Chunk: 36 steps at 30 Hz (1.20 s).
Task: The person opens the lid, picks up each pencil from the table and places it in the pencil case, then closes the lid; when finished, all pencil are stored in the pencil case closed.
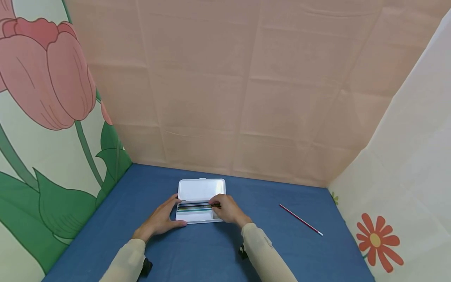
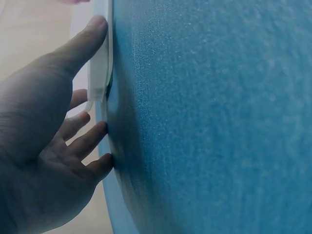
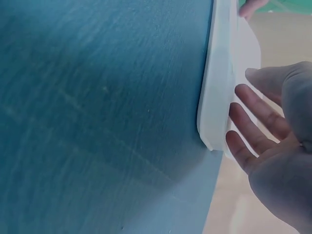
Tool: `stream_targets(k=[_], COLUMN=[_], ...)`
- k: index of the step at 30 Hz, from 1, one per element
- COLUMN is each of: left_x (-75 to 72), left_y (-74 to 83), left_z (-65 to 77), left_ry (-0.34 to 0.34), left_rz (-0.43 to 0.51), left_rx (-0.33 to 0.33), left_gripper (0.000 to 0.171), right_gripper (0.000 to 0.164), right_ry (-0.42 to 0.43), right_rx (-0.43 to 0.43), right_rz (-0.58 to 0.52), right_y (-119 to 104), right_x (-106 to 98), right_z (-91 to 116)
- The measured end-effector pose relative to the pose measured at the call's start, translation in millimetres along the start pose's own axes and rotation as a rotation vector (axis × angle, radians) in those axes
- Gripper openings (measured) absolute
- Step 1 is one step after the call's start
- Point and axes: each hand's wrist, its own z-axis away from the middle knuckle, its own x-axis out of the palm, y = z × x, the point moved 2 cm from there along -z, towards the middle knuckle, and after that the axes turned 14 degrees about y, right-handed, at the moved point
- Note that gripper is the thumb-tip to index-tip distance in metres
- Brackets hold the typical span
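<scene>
A white plastic pencil case (image 1: 199,220) lies on the blue table with its lid (image 1: 201,189) folded back, away from the person. Several slim coloured pencils (image 1: 193,207) lie lengthwise in the tray. My left hand (image 1: 160,219) grips the case's left end, thumb (image 2: 97,29) against its near wall and index finger by the hinge. My right hand (image 1: 227,209) reaches over the right end, thumb and forefinger pinching the pencils' dark ends. In the right wrist view, the other fingers (image 3: 248,124) bend loosely beside the case wall.
A single dark red pencil (image 1: 301,220) with a white end lies slantwise on the blue table (image 1: 267,250), right of the case. A beige cloth (image 1: 232,86) hangs behind; a tulip-printed cloth (image 1: 46,78) stands left and a white flowered cloth (image 1: 405,188) right.
</scene>
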Motion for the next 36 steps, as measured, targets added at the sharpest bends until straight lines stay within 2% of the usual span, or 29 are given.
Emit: stream_targets(k=[4,12,18,25,30,36], left_x=[-0.4,-0.6,-0.5,0.4,1.0,1.2], left_y=[-0.2,0.5,1.5,1.1,0.9,1.3], left_z=[0.3,0.0,0.8,0.5,0.4,0.5], left_ry=[0.002,0.001,0.003,0.003,0.005,0.009], left_rz=[0.001,0.006,0.003,0.011,0.006,0.008], left_rx=[0.003,0.004,-0.002,-0.006,-0.009,0.000], left_gripper=[0.098,0.098,0.099,0.099,0.099,0.099], right_gripper=[0.025,0.035,0.047,0.053,0.055,0.057], right_ry=[0.003,0.033,0.071,0.127,0.174,0.186], right_rx=[0.021,0.010,0.055,0.137,0.149,0.159], right_rz=[-0.005,-0.029,-0.034,0.009,0.058,0.095], right_y=[1,12,24,47,65,84], right_x=[-3,-17,-37,-65,-81,-103], right_z=[4,21,40,70,90,110])
